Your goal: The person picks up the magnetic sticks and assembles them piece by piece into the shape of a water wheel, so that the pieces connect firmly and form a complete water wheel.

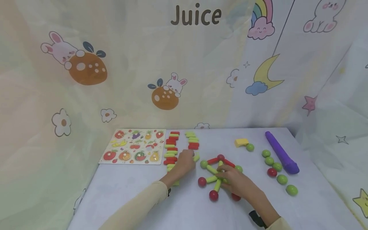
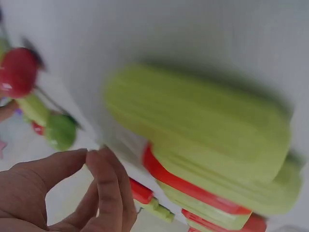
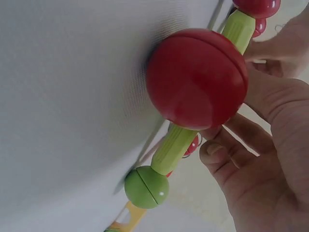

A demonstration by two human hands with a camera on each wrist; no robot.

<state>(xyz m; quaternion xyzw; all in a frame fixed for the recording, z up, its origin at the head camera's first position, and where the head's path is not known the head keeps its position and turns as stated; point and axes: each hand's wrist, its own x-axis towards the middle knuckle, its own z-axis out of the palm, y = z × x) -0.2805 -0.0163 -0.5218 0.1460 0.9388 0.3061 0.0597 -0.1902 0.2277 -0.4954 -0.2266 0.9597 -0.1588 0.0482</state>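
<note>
My left hand pinches a light green magnetic stick between thumb and fingertips, just right of a long column of red and green sticks. In the left wrist view the fingertips mostly hide it. My right hand grips the middle of a flat ball-and-stick wheel. Green spokes run out from its hub to red and green balls, and two red sticks join balls along the far rim. The hub is hidden under the fingers. In the right wrist view a red ball covers part of the grip.
A fruit puzzle board lies at the left. A shorter stick column is behind my left hand. To the right lie a yellow block, several loose balls and a purple microphone-shaped toy. A printed curtain hangs behind.
</note>
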